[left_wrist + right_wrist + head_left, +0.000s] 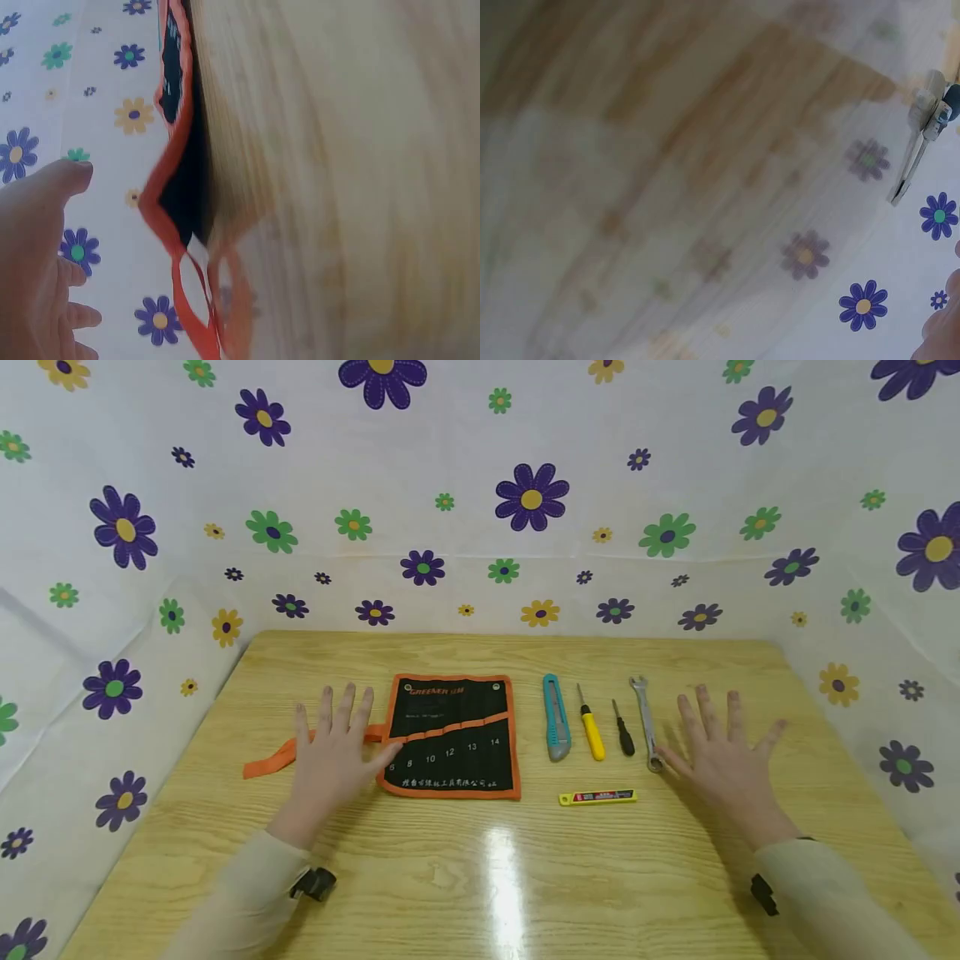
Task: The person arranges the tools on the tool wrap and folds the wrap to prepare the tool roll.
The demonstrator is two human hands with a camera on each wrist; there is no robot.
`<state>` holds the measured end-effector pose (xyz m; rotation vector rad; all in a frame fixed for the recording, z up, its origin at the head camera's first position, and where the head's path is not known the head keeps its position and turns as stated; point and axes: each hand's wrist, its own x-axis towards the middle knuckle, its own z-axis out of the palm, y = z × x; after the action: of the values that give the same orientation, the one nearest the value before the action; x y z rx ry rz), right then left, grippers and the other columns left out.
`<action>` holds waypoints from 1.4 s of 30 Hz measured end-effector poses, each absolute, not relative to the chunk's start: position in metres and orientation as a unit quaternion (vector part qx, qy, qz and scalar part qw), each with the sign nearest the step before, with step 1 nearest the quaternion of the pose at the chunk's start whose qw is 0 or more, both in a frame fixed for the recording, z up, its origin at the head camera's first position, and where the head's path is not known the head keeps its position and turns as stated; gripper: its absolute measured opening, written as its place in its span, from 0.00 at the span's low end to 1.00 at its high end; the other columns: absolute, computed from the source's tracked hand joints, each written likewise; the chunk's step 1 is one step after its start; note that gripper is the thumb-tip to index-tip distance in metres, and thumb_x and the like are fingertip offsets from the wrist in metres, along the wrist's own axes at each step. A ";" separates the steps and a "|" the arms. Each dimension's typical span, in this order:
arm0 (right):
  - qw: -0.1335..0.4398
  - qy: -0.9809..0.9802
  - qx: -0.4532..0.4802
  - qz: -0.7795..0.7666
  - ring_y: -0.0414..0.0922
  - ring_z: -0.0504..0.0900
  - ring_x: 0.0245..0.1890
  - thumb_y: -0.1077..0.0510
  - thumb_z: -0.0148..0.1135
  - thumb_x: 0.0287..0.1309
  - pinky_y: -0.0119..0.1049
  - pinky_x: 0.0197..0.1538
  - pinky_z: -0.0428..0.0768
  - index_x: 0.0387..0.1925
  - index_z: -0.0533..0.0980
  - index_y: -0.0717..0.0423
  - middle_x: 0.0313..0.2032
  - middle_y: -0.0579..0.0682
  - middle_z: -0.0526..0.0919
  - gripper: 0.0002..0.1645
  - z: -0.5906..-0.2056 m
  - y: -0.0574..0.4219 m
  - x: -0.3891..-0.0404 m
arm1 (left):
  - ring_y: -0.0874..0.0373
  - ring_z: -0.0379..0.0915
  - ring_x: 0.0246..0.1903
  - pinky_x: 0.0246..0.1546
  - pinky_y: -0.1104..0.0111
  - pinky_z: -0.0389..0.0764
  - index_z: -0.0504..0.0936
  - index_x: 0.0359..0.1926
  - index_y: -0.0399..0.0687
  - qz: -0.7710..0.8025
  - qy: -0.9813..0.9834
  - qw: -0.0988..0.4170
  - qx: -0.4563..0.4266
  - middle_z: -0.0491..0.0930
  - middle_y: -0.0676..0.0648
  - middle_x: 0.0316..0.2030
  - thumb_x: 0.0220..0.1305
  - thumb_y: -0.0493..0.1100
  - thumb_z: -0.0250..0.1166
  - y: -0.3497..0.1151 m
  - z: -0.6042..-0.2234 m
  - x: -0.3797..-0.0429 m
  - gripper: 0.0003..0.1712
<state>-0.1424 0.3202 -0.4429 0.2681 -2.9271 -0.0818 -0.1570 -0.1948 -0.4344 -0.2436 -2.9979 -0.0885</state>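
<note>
Fingers spread, my left hand holds nothing; its thumb overlaps the left edge of a black tool pouch with orange trim. Whether the thumb touches the pouch is unclear. Behind that hand runs the pouch's orange strap. My right hand, also spread and holding nothing, has its thumb beside the ring end of a wrench. Left of the wrench lie a small black screwdriver, a yellow-handled screwdriver and a teal utility knife. Nearer me is a flat yellow case with a printed label.
Everything lies on a wood-grain table. White cloth with purple, green and yellow flowers encloses the back and both sides. In the left wrist view, the pouch's orange edge rises off the tabletop.
</note>
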 end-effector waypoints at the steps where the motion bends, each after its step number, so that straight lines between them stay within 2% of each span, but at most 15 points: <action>1: 0.100 -0.990 0.092 -0.030 0.60 0.24 0.70 0.30 0.50 0.61 0.73 0.52 0.18 0.76 0.39 0.50 0.74 0.53 0.30 0.54 -0.443 0.320 -0.143 | 0.42 0.22 0.72 0.63 0.41 0.20 0.40 0.77 0.54 -0.035 -0.994 0.066 -0.084 0.42 0.40 0.74 0.60 0.75 0.49 -0.191 -0.435 -0.155 0.55; 5: 0.095 -0.989 0.103 -0.037 0.58 0.31 0.72 0.30 0.49 0.62 0.69 0.56 0.18 0.76 0.42 0.50 0.74 0.53 0.33 0.53 -0.442 0.315 -0.146 | 0.41 0.27 0.72 0.64 0.41 0.25 0.43 0.76 0.52 -0.053 -0.992 0.059 -0.102 0.44 0.40 0.74 0.60 0.74 0.51 -0.177 -0.439 -0.147 0.55; 8: 0.081 -0.990 0.111 -0.029 0.57 0.36 0.73 0.30 0.47 0.63 0.65 0.58 0.16 0.76 0.42 0.52 0.74 0.54 0.35 0.52 -0.439 0.305 -0.149 | 0.42 0.27 0.72 0.65 0.42 0.27 0.43 0.76 0.54 -0.063 -0.991 0.048 -0.111 0.43 0.41 0.74 0.60 0.75 0.50 -0.168 -0.442 -0.142 0.54; 11: 0.058 -0.991 0.122 -0.011 0.55 0.35 0.73 0.30 0.44 0.65 0.61 0.60 0.16 0.76 0.39 0.51 0.74 0.53 0.34 0.51 -0.437 0.290 -0.153 | 0.43 0.27 0.72 0.66 0.42 0.30 0.43 0.76 0.55 -0.075 -0.989 0.041 -0.118 0.44 0.41 0.74 0.60 0.75 0.49 -0.158 -0.444 -0.138 0.53; 15: 0.041 -0.988 0.147 0.010 0.52 0.32 0.73 0.29 0.41 0.65 0.62 0.64 0.20 0.76 0.37 0.49 0.74 0.52 0.34 0.50 -0.438 0.267 -0.160 | 0.43 0.28 0.72 0.67 0.43 0.31 0.46 0.76 0.54 -0.092 -0.987 0.034 -0.129 0.44 0.42 0.74 0.60 0.75 0.49 -0.147 -0.447 -0.135 0.53; 19: 0.036 -0.984 0.173 0.017 0.52 0.33 0.73 0.29 0.40 0.65 0.62 0.66 0.27 0.76 0.42 0.50 0.75 0.52 0.37 0.49 -0.439 0.243 -0.169 | 0.42 0.32 0.72 0.67 0.42 0.36 0.48 0.76 0.53 -0.110 -0.983 0.028 -0.145 0.46 0.43 0.74 0.60 0.75 0.51 -0.138 -0.451 -0.131 0.52; 24: 0.026 -0.977 0.210 0.017 0.54 0.37 0.73 0.30 0.43 0.65 0.61 0.67 0.28 0.75 0.47 0.51 0.74 0.53 0.44 0.48 -0.439 0.216 -0.180 | 0.42 0.35 0.72 0.67 0.43 0.37 0.49 0.76 0.53 -0.126 -0.979 0.019 -0.160 0.46 0.43 0.74 0.60 0.74 0.51 -0.130 -0.456 -0.127 0.52; 36: 0.012 -0.958 0.288 0.003 0.53 0.41 0.73 0.28 0.40 0.64 0.59 0.69 0.34 0.75 0.48 0.47 0.74 0.49 0.45 0.47 -0.440 0.162 -0.196 | 0.42 0.37 0.72 0.67 0.43 0.39 0.51 0.75 0.53 -0.129 -0.972 -0.007 -0.197 0.46 0.45 0.74 0.63 0.70 0.53 -0.115 -0.459 -0.120 0.48; 42: -0.010 -0.952 0.305 -0.023 0.53 0.41 0.73 0.24 0.33 0.63 0.60 0.69 0.37 0.76 0.46 0.45 0.74 0.47 0.45 0.48 -0.442 0.148 -0.204 | 0.43 0.36 0.72 0.67 0.42 0.39 0.51 0.75 0.55 -0.127 -0.970 -0.026 -0.204 0.46 0.47 0.74 0.63 0.71 0.51 -0.108 -0.458 -0.118 0.48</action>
<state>-0.2039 0.1482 -0.4418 0.9651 -3.0098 -0.0740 -0.1180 -0.1080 -0.4584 -0.6515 -3.0998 -0.4055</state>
